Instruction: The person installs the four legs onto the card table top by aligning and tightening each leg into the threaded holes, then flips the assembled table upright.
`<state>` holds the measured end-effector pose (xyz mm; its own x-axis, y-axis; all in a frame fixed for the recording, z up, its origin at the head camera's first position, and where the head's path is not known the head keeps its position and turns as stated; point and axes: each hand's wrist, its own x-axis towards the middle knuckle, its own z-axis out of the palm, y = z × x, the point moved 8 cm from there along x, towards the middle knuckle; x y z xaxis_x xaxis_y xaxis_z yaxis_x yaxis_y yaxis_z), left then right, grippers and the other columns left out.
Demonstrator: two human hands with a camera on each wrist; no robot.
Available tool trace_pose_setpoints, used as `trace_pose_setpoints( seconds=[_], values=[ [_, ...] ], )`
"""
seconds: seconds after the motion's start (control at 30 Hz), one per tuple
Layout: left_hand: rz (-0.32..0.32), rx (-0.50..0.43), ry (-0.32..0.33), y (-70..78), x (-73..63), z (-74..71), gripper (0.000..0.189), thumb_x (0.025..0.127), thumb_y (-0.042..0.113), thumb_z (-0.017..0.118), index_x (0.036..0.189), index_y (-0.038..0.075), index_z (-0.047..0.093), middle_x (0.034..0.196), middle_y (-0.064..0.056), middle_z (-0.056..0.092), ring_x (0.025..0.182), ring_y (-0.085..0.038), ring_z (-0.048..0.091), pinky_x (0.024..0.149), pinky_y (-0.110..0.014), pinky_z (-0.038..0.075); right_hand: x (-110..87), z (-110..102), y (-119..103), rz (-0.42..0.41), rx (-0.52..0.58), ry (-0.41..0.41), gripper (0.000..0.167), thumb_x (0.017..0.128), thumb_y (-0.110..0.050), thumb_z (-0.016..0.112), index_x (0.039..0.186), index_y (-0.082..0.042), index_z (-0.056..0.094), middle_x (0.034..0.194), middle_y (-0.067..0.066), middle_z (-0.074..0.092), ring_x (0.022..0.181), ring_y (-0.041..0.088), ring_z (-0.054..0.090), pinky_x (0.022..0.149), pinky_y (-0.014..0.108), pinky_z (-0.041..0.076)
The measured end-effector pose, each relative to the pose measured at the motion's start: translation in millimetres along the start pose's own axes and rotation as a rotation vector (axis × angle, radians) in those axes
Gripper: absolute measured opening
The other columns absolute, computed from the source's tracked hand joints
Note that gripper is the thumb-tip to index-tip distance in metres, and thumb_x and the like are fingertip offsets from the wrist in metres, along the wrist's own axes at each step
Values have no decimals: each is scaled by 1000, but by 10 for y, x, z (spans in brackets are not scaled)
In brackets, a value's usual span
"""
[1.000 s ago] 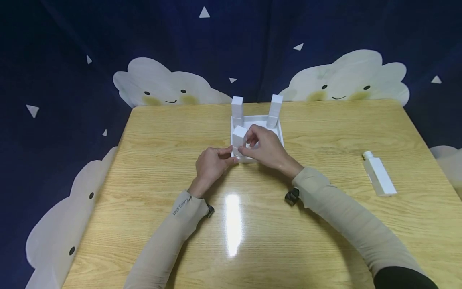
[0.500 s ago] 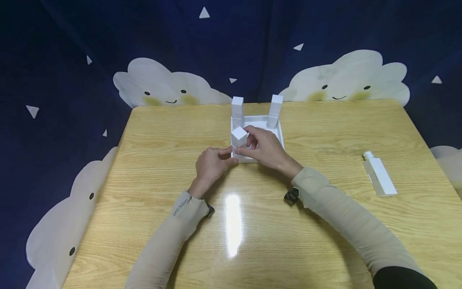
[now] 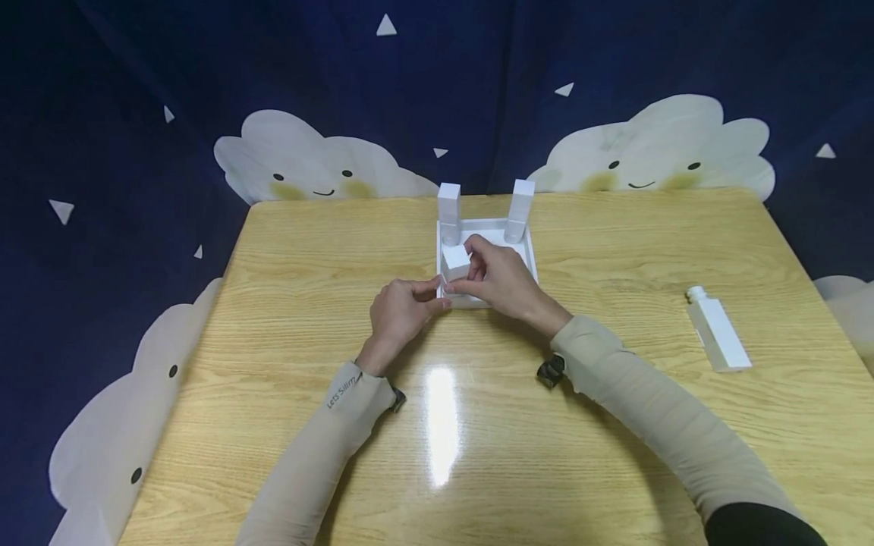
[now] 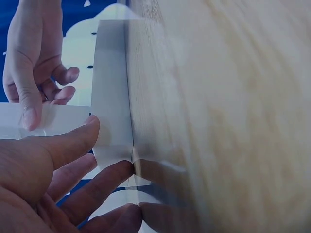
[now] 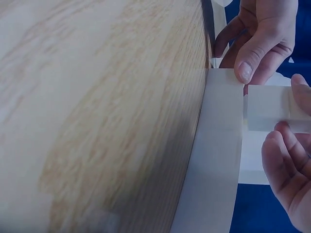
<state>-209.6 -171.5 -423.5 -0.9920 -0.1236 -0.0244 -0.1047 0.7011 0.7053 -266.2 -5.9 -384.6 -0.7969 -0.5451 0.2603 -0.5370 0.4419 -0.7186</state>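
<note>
A white square tabletop (image 3: 482,223) with a raised rim lies upside down towards the far side of the wooden table. Two white table legs stand upright at its back corners, the left leg (image 3: 449,206) and the right leg (image 3: 521,205). At its near left corner stands another table leg (image 3: 456,263), which my right hand (image 3: 507,279) pinches between thumb and fingers. My left hand (image 3: 401,309) grips that same corner of the tabletop, thumb and fingers on its edge. In the right wrist view the pinched leg (image 5: 268,108) extends from the panel (image 5: 218,126).
One more white table leg (image 3: 720,332), with a narrow threaded-looking end, lies on its side at the right of the wooden table (image 3: 328,250). A dark blue curtain (image 3: 300,61) with printed clouds hangs behind the table.
The near left leg has turned about its upright axis in my right hand, whose fingers have shifted slightly on it. My left hand has stayed at the tabletop's corner.
</note>
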Motion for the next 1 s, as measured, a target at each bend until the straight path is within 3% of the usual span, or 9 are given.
trace_pose_setpoints(
  seconds=[0.2, 0.33, 0.4, 0.6, 0.7, 1.0],
  values=[
    [-3, -5, 6, 1, -2, -1, 40, 90, 35, 93, 126, 23, 82, 128, 1, 76, 108, -26, 76, 60, -35, 43, -6, -2, 3, 11, 32, -8, 33, 90, -21, 85, 105, -9, 58, 81, 0, 69, 71, 17, 64, 68, 34, 50],
    [0, -10, 6, 2, -4, 3, 40, 89, 34, 93, 126, 22, 81, 129, 0, 76, 97, -26, 76, 58, -34, 40, -13, -9, 8, 12, 41, -1, 29, 86, -19, 77, 104, -8, 58, 83, 2, 70, 74, 18, 66, 72, 34, 51],
    [4, -10, 2, 6, -4, 8, 40, 90, 34, 93, 126, 21, 82, 129, 0, 76, 98, -26, 75, 59, -34, 41, -17, -7, 16, 20, 54, -3, 29, 87, -20, 79, 104, -8, 59, 85, 3, 71, 76, 19, 67, 73, 35, 51],
    [0, 3, -5, 7, -2, 9, 40, 91, 35, 92, 125, 19, 82, 131, 4, 75, 122, -27, 72, 68, -37, 48, -19, -6, 41, 57, 44, -4, 36, 89, -29, 89, 102, -9, 62, 94, 7, 71, 86, 23, 67, 80, 39, 51],
    [-9, 3, -6, -3, 5, 9, 40, 90, 36, 92, 126, 20, 82, 131, 4, 75, 123, -28, 72, 70, -38, 49, -23, -9, 48, 68, 35, 0, 38, 88, -31, 91, 101, -9, 63, 96, 8, 71, 89, 25, 67, 80, 40, 50],
    [-6, 3, -6, -9, 3, 8, 39, 90, 34, 93, 125, 20, 82, 131, 3, 76, 118, -27, 74, 67, -37, 47, -4, 13, 4, -3, 52, -14, 57, 89, -24, 94, 136, -5, 67, 92, 7, 70, 83, 22, 67, 77, 39, 54]
  ],
)
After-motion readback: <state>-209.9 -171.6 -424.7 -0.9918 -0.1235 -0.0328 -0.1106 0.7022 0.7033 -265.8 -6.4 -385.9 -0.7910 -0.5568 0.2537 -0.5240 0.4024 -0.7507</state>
